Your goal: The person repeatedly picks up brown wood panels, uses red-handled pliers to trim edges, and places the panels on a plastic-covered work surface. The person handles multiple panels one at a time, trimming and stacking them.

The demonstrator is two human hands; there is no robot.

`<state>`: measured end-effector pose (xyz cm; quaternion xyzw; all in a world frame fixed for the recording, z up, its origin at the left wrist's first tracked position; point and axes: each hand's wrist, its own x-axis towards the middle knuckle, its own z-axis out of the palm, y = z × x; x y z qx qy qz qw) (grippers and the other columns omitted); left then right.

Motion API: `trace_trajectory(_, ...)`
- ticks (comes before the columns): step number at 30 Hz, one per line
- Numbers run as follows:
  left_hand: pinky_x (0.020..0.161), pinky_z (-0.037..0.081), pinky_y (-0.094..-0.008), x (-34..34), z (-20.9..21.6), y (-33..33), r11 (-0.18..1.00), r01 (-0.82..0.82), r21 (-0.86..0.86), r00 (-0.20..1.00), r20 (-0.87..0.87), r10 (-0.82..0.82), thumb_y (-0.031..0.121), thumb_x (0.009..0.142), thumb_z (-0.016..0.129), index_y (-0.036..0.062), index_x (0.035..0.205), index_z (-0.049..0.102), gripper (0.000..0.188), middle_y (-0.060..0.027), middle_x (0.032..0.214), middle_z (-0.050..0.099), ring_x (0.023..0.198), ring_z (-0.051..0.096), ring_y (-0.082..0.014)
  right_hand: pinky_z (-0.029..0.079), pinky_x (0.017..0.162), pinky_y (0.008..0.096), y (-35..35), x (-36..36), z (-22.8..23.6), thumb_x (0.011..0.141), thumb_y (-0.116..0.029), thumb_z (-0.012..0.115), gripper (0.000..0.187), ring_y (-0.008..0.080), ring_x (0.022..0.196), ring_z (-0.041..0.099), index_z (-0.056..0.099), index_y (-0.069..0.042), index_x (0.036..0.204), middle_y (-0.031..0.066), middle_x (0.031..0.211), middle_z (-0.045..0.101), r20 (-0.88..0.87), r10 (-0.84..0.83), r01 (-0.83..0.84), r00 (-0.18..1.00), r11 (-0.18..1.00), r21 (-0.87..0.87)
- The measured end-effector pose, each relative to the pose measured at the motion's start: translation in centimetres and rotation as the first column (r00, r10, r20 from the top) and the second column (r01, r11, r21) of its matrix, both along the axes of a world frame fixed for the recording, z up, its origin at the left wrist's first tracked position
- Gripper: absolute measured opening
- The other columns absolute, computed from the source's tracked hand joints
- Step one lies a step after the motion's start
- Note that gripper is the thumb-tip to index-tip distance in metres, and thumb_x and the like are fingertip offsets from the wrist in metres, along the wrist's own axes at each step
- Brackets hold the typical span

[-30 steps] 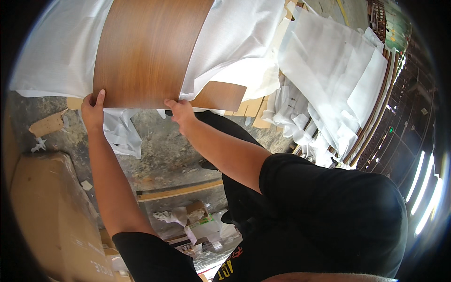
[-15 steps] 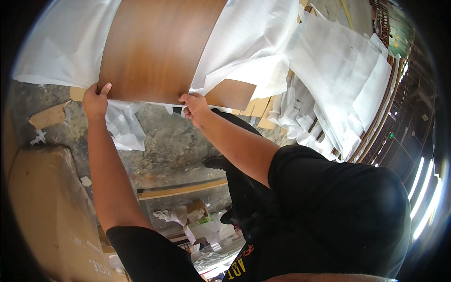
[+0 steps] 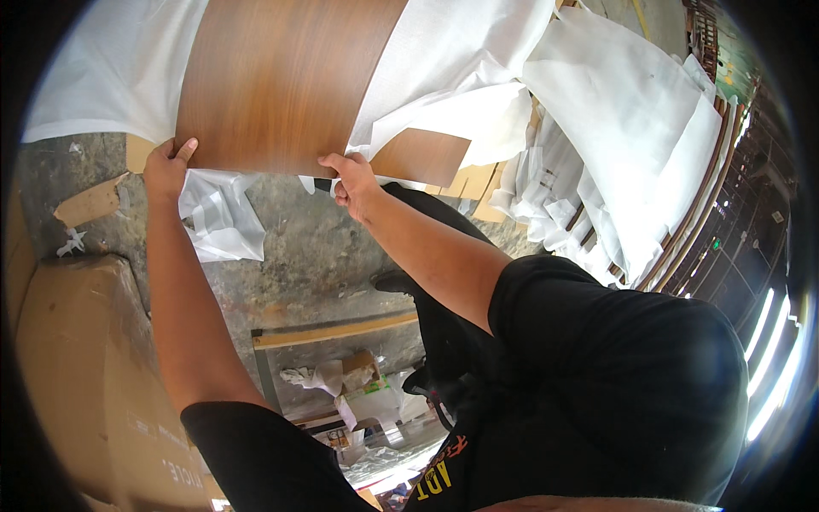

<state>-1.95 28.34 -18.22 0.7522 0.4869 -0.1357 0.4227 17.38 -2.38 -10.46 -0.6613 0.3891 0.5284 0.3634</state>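
A brown wood-grain panel (image 3: 281, 81) reaches from the top of the view down toward me, its far end out of frame. My left hand (image 3: 169, 166) grips its near left corner, thumb on the top face and fingers hidden underneath. At the near right corner my right hand (image 3: 351, 181) pinches the edge between thumb and curled fingers. White foam sheeting (image 3: 452, 60) spreads under and beside the panel. To the right of my right hand, part of another brown panel (image 3: 421, 157) shows beneath the foam.
A large cardboard box (image 3: 85, 367) stands at the lower left. Several foam-wrapped panels (image 3: 631, 128) are stacked on the right. A wooden strip (image 3: 341, 331) crosses the concrete floor (image 3: 316, 273), with packing scraps (image 3: 375, 397) behind it. A torn cardboard piece (image 3: 90, 203) lies at left.
Both hands and the panel's near edge have shifted slightly up and left in the view. My grip on both corners stays the same.
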Motion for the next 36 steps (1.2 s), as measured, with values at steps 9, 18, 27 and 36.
trace_trajectory(9, 0.092, 0.055, -0.0388, 0.7, 1.1, -2.1, 0.986, -0.162, 0.025, 0.986, 0.053, 0.161, 0.042, 0.094, 0.081, -0.0021, 0.118, 0.076, 0.050, -0.0192, 0.104, 0.079, 0.098, 0.075, -0.0319, 0.045, 0.055, 0.0392, -0.5, -0.9, 0.2, 0.089, -0.025, 0.073, 0.041, 0.0206, 0.062, 0.056, 0.064, -0.002, 0.121, 0.0095, 0.088, 0.061, 0.122, 0.302, -0.286, 0.946, 0.950, -0.128)
trace_trajectory(18, 0.098, 0.055, -0.0469, 1.6, 1.4, -4.6, 0.918, -0.272, 0.288, 0.960, 0.022, 0.278, 0.036, 0.089, 0.085, -0.0027, 0.123, 0.075, 0.052, -0.0250, 0.119, 0.074, 0.112, 0.070, -0.0401, 0.040, 0.105, 0.0478, 2.2, 0.7, 2.0, 0.081, -0.036, 0.078, 0.078, 0.0301, 0.130, 0.050, 0.051, 0.004, 0.143, 0.0183, 0.144, 0.055, 0.128, 0.090, -0.089, 0.988, 0.996, -0.019)
trace_trajectory(27, 0.090, 0.056, -0.0415, 2.5, 3.6, -3.0, 0.962, -0.267, 0.055, 0.964, 0.033, 0.265, 0.035, 0.087, 0.087, -0.0048, 0.114, 0.076, 0.049, -0.0219, 0.104, 0.078, 0.096, 0.074, -0.0345, 0.039, 0.087, 0.0404, 1.7, -0.3, -0.5, 0.072, -0.019, 0.071, 0.051, 0.0228, 0.101, 0.052, 0.059, -0.007, 0.120, 0.0086, 0.107, 0.059, 0.246, -0.041, 0.052, 0.968, 0.998, -0.039)
trace_trajectory(36, 0.089, 0.055, -0.0386, 0.0, 1.8, -0.2, 0.956, -0.254, -0.147, 0.945, 0.171, 0.278, 0.038, 0.087, 0.088, -0.0057, 0.118, 0.073, 0.055, -0.0177, 0.104, 0.078, 0.094, 0.073, -0.0284, 0.038, 0.082, 0.0383, 2.5, -2.0, 0.2, 0.076, -0.021, 0.068, 0.045, 0.0215, 0.095, 0.052, 0.062, -0.012, 0.120, 0.0050, 0.106, 0.059, 0.209, 0.021, -0.035, 0.978, 0.997, 0.063)
